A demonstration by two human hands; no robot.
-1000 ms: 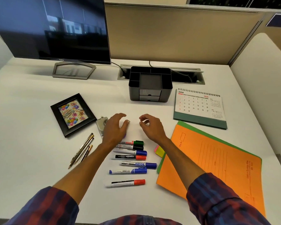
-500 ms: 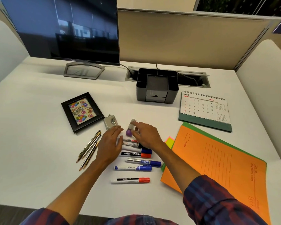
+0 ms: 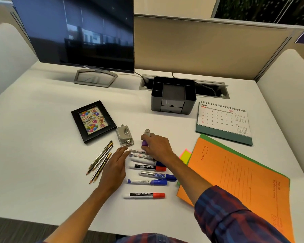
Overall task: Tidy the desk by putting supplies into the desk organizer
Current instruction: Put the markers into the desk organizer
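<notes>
Since a second ago, the right hand is shifting from hovering above the markers to sitting on a small purple-and-clear item, possibly a stapler or glue; too covered to say. Right fingers are curling over it, so a pickup looks to be starting, not yet lifted. The left hand is dropping back from that spot and is now lying flat beside the marker row, fingers straight, holding nothing, tips near the metal punch.

Meaning for the task: likely the first item going in. The desk organizer is standing at the back of the desk, well apart from the hands, compartments looking empty. The markers, pencils and sticky notes are all waiting on the desk.

Readable writing:
- monitor bezel: "DELL"
- two red-capped markers: "camlin"
- a blue marker: lettering like "SHOC", unclear
- desk calendar: "JUNE", "2026"
- framed card: "Happy Birthday"
- orange folder: print too small, maybe "File No."
</notes>
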